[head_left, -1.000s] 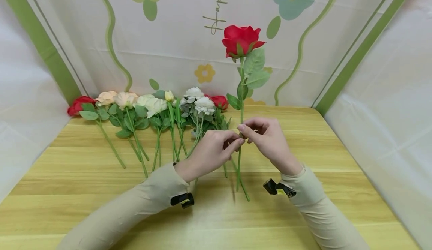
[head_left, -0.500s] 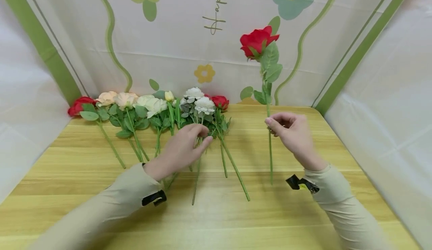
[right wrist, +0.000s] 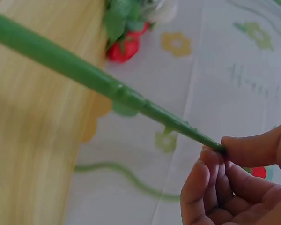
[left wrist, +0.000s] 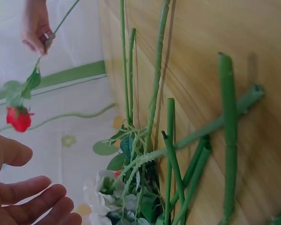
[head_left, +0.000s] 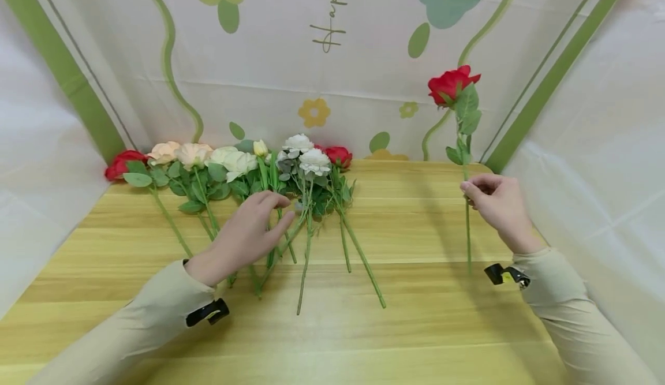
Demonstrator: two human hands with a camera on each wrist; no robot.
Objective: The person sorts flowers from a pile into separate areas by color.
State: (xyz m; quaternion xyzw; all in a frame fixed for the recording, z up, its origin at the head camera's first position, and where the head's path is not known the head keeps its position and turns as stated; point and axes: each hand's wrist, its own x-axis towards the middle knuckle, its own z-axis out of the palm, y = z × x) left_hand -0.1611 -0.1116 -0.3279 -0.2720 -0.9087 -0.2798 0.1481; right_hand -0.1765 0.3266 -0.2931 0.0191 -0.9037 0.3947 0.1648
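Observation:
A red rose point(head_left: 452, 86) stands nearly upright above the table's right side, its stem point(right wrist: 145, 105) pinched between the thumb and fingers of my right hand point(head_left: 496, 203). The lower end of the stem hangs below that hand. My left hand point(head_left: 249, 232) hovers over the stems of the lying flowers, its fingers relaxed and holding nothing; in the left wrist view its fingers point(left wrist: 33, 199) are spread apart from the stems. Nearest to it are the white flowers point(head_left: 314, 161) and a yellow tulip point(head_left: 261, 148), partly hidden stems beneath.
Along the back of the wooden table point(head_left: 332, 344) lie a red rose point(head_left: 124, 164), peach flowers point(head_left: 193, 154), a cream flower point(head_left: 234, 161) and another red flower point(head_left: 339, 157). Their stems cross toward the front. A printed cloth point(head_left: 249, 85) rises behind, with white cloth at both sides.
Both hands were at the rose's stem. The left hand has let go and moved left over the lying flowers; the right hand has carried the rose to the right and slightly down.

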